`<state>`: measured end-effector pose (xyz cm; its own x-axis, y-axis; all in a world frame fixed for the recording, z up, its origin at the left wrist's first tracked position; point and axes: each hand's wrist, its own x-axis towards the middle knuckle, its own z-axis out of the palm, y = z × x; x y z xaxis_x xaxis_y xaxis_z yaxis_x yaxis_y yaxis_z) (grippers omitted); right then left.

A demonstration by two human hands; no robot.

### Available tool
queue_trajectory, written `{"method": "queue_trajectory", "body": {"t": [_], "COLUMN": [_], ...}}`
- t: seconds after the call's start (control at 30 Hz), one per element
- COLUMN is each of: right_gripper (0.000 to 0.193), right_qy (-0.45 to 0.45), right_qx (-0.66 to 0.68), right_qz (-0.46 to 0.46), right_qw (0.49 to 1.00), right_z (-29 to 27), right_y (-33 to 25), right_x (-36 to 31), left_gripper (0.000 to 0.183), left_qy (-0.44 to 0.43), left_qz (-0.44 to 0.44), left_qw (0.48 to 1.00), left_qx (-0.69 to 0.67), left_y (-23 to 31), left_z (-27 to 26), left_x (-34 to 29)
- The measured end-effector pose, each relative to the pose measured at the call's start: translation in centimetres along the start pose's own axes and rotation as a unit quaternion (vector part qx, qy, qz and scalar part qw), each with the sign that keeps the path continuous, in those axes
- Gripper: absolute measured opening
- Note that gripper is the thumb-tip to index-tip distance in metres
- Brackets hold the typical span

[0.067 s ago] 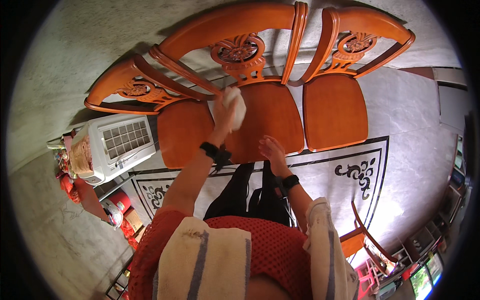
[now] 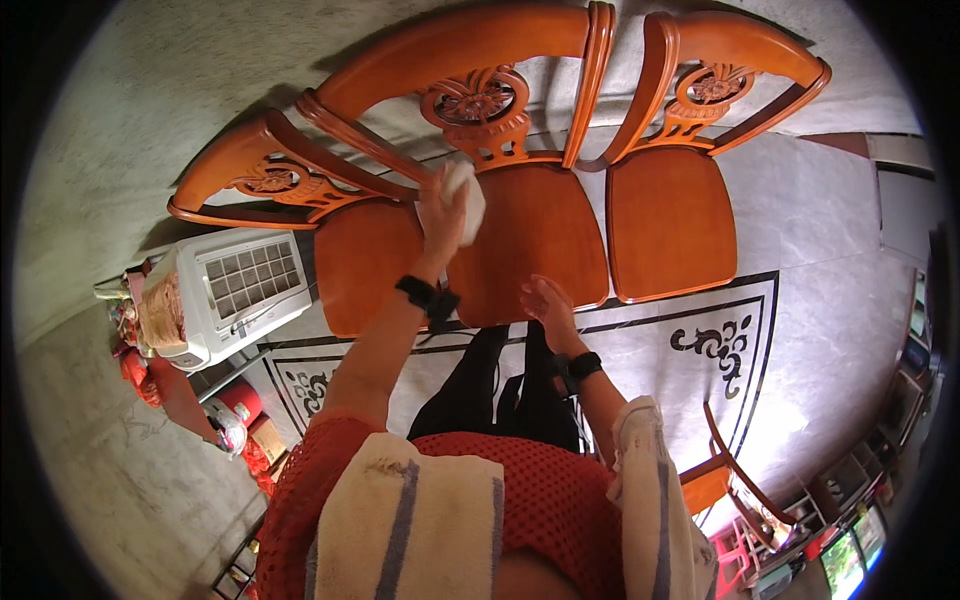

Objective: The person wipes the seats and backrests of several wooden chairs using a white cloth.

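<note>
Left hand [image 2: 446, 220]: gripping a white cloth [image 2: 472, 205], shifted slightly toward the backrest [image 2: 480, 105], bringing it over the middle chair's seat [image 2: 540, 215], rear-left. Right hand [image 2: 548, 304]: loosely spread (nothing visible inside), my fingers near the front edge.

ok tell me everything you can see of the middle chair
The middle chair looks like glossy orange-brown wood, with a wide curved top rail, two side posts and a central splat carved with a flower. It stands upright between a similar left chair and right chair, its front toward the camera. The left hand holds a white cloth at its seat's left rear; contact is unclear. The right hand is near its front edge.
</note>
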<state>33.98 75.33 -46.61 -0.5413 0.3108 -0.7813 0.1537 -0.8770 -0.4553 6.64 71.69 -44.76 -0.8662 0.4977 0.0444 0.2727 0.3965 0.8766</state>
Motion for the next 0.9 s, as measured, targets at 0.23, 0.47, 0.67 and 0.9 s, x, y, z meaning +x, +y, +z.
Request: {"method": "queue_trajectory", "body": {"t": [0.23, 0.47, 0.67, 0.9], "right_gripper": [0.037, 0.035, 0.035, 0.037], "right_qy": [0.042, 0.077, 0.113, 0.135], "right_qx": [-0.005, -0.006, -0.044, -0.084], "right_qz": [0.026, 0.026, 0.04, 0.055], "right_qw": [0.999, 0.997, 0.992, 0.986], "right_z": [-5.1, -7.7, -9.1, -12.1], "right_y": [2.0, 3.3, 4.1, 6.2], "right_x": [-0.1, 1.4, 2.8, 3.7], "left_gripper": [0.044, 0.056, 0.059, 0.056], "left_qy": [-0.033, -0.046, -0.038, -0.084], "left_qz": [0.263, 0.285, 0.302, 0.282], "left_qw": [0.885, 0.857, 0.827, 0.811], "left_qx": [0.382, 0.427, 0.472, 0.506], "left_y": [-0.7, 0.1, 0.0, 1.0], "left_z": [-1.0, -0.5, -0.5, -1.1], "left_x": [8.7, 9.0, 8.8, 8.2]}}
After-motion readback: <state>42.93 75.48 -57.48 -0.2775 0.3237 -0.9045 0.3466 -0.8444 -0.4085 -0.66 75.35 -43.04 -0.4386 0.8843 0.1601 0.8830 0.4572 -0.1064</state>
